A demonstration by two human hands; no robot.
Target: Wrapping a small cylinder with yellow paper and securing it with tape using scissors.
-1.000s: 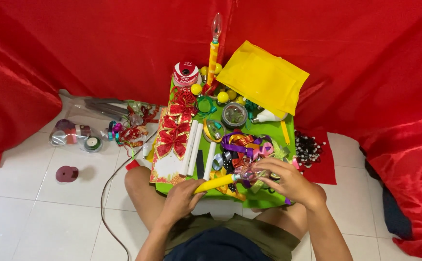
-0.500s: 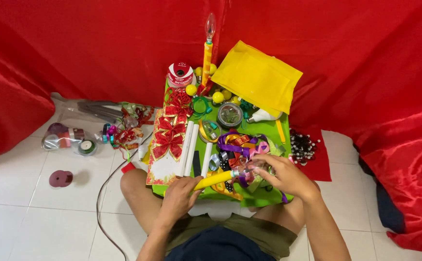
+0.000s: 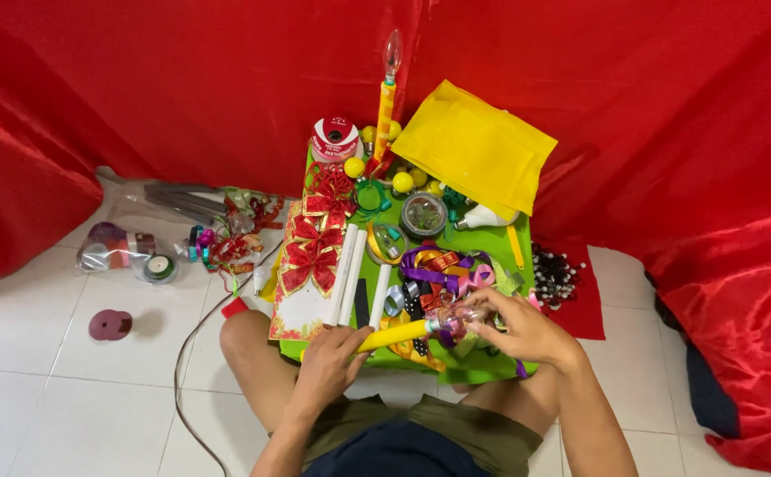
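Red cloth is hanging all around a white tiled floor where a person is sitting with a green tray [image 3: 491, 240] of craft bits across the lap. A yellow candle-shaped lamp [image 3: 394, 335] is lying at the tray's near edge; the left hand [image 3: 330, 367] is wrapping its base end, while the right hand [image 3: 518, 329] is pinching the clear bulb [image 3: 452, 320] at its tip. It looks like the bulb is being fitted or twisted, calling for a steady base and gentle turning. Ribbons [image 3: 438, 265], red bows [image 3: 313, 252] and white sticks [image 3: 350, 274] are lying just beyond, and a matching lamp [image 3: 387, 106] is standing upright at the far edge.
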